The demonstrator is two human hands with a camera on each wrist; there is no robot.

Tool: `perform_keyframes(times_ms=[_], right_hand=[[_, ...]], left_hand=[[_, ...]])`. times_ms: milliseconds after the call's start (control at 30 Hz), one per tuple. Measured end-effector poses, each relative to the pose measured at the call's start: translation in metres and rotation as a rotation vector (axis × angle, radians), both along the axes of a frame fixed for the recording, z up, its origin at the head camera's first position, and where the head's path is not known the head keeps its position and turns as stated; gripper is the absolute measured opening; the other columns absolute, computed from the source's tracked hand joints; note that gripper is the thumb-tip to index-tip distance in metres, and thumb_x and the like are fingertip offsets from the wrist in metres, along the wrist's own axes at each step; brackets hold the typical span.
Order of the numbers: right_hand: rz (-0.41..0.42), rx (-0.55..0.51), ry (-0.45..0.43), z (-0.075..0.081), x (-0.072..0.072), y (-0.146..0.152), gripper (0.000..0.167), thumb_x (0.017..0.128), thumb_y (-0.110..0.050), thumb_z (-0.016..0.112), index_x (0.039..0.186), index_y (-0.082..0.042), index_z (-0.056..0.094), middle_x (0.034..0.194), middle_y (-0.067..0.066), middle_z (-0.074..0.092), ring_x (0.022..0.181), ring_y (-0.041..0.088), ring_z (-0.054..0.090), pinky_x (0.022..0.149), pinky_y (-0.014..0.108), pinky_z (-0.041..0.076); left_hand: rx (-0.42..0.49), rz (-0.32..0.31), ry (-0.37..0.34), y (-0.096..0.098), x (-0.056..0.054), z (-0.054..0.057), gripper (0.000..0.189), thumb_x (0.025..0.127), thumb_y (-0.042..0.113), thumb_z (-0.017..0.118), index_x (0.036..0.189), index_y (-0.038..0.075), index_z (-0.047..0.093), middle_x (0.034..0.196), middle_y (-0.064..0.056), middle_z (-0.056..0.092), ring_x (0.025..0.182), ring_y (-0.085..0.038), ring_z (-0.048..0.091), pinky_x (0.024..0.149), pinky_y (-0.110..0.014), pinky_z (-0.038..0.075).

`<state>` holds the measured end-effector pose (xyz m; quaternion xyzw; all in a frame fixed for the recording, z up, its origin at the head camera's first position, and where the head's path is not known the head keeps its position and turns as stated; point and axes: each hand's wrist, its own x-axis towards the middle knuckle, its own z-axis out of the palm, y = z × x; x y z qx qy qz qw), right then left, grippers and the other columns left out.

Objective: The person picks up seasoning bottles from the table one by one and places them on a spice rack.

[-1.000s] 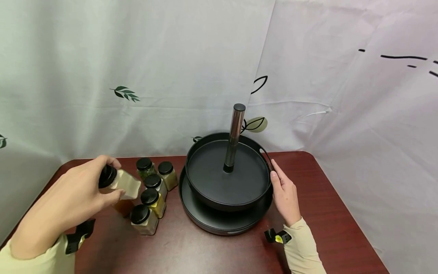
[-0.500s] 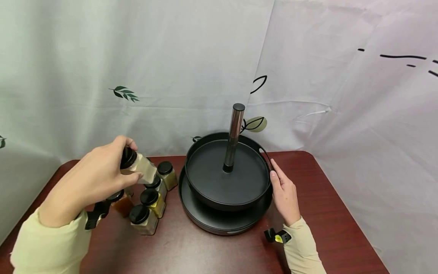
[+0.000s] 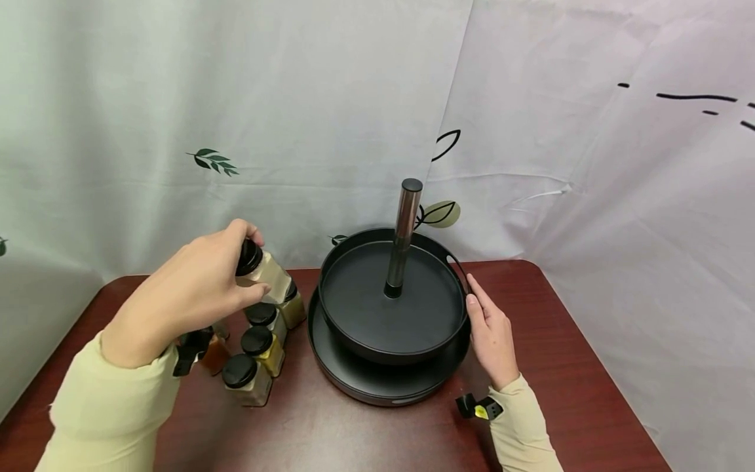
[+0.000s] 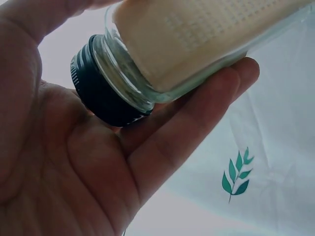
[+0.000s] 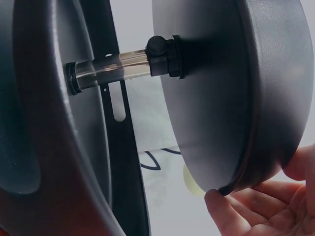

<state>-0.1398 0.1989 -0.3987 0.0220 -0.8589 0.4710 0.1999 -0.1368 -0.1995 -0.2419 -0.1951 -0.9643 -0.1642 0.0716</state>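
Observation:
My left hand [image 3: 189, 288] grips a square glass spice jar [image 3: 274, 278] of pale powder above the back of the jar group. It is tilted, its black lid [image 4: 108, 83] toward the palm and its base pointing right. At the table's middle stands a black two-tier rotating spice rack, its upper tray [image 3: 354, 295] above the wider lower tray [image 3: 354, 382]. A post [image 3: 404, 236] rises from the upper tray. My right hand [image 3: 492, 337] holds the upper tray's right edge, thumb and fingers at its wall in the right wrist view.
Left of the rack stand several black-lidded spice jars: a beige one [image 3: 250, 390] in front, a yellow one [image 3: 273, 357] behind it, an orange one [image 3: 215, 357] partly behind the left wrist. A white printed curtain [image 3: 330, 118] hangs behind the reddish-brown table [image 3: 566, 367].
My left hand has carried the pale-powder jar right and toward the back, from the left of the jar group to over its far jars. The right hand and the rack have stayed put.

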Motion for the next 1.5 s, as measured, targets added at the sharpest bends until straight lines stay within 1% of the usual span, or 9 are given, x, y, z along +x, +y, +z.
perform_keyframes(times_ms=[167,300,433,533,667,900,1067,1200,1500], right_hand=[[0.005,0.002,0.009,-0.001,0.0,0.0,0.041,0.109,-0.024,0.045,0.149,-0.017,0.052,0.05,-0.004,0.031,0.044,0.012,0.033,0.055,0.028,0.034],[0.009,0.0,0.016,-0.001,0.0,0.001,0.041,0.109,-0.024,0.046,0.148,-0.016,0.052,0.049,-0.004,0.032,0.043,0.012,0.033,0.052,0.028,0.034],[0.009,0.003,0.022,-0.001,-0.001,0.0,0.041,0.109,-0.023,0.046,0.148,-0.016,0.052,0.049,-0.004,0.032,0.044,0.012,0.033,0.054,0.028,0.034],[0.011,-0.001,0.024,-0.001,-0.001,0.001,0.041,0.109,-0.023,0.046,0.148,-0.016,0.052,0.049,-0.004,0.032,0.043,0.012,0.033,0.051,0.028,0.034],[0.018,-0.006,0.023,-0.001,0.0,0.001,0.041,0.109,-0.024,0.045,0.148,-0.018,0.052,0.049,-0.003,0.034,0.041,0.012,0.033,0.047,0.028,0.034],[0.023,-0.018,0.018,-0.001,0.0,0.0,0.041,0.109,-0.024,0.045,0.149,-0.019,0.051,0.049,-0.003,0.034,0.041,0.011,0.032,0.046,0.029,0.033],[0.02,-0.016,0.013,-0.001,-0.001,0.0,0.041,0.109,-0.024,0.045,0.149,-0.019,0.051,0.05,-0.002,0.033,0.041,0.011,0.032,0.047,0.028,0.033],[0.014,-0.011,0.009,-0.001,-0.001,0.0,0.041,0.109,-0.024,0.045,0.149,-0.019,0.051,0.05,-0.003,0.033,0.042,0.012,0.032,0.049,0.028,0.034],[0.015,-0.017,0.009,-0.001,-0.001,0.0,0.041,0.109,-0.024,0.045,0.149,-0.019,0.051,0.05,-0.002,0.033,0.042,0.012,0.033,0.048,0.028,0.033]], left_hand=[[-0.011,-0.019,0.016,0.007,-0.005,0.004,0.048,0.081,0.018,0.076,0.119,0.006,0.049,0.08,0.002,0.057,0.066,-0.016,0.052,0.065,-0.036,0.044],[-0.014,-0.047,0.044,0.012,-0.009,0.006,0.048,0.08,0.016,0.076,0.119,0.005,0.049,0.087,0.0,0.06,0.07,-0.017,0.053,0.069,-0.038,0.046],[-0.013,-0.08,0.038,0.019,-0.014,0.009,0.047,0.08,0.015,0.075,0.118,0.005,0.049,0.091,-0.003,0.062,0.074,-0.018,0.055,0.07,-0.04,0.047],[-0.023,-0.098,0.023,0.026,-0.018,0.012,0.047,0.081,0.016,0.075,0.118,0.005,0.049,0.088,-0.003,0.06,0.074,-0.019,0.056,0.07,-0.04,0.047],[-0.022,-0.127,0.03,0.036,-0.022,0.015,0.045,0.08,0.013,0.074,0.117,0.006,0.05,0.087,-0.004,0.06,0.074,-0.02,0.056,0.07,-0.039,0.047],[-0.035,-0.18,0.023,0.051,-0.033,0.02,0.044,0.08,0.01,0.07,0.118,0.004,0.048,0.078,-0.003,0.053,0.071,-0.021,0.052,0.07,-0.037,0.045],[-0.027,-0.197,0.003,0.06,-0.042,0.019,0.044,0.08,0.01,0.07,0.118,0.003,0.049,0.076,-0.003,0.051,0.07,-0.021,0.051,0.071,-0.037,0.045],[-0.022,-0.202,-0.028,0.066,-0.047,0.017,0.044,0.08,0.009,0.069,0.119,0.004,0.049,0.079,-0.004,0.054,0.072,-0.021,0.052,0.073,-0.038,0.045],[-0.072,-0.223,-0.09,0.08,-0.057,0.005,0.047,0.081,0.01,0.072,0.122,0.004,0.049,0.086,-0.005,0.058,0.078,-0.024,0.056,0.076,-0.04,0.047]])
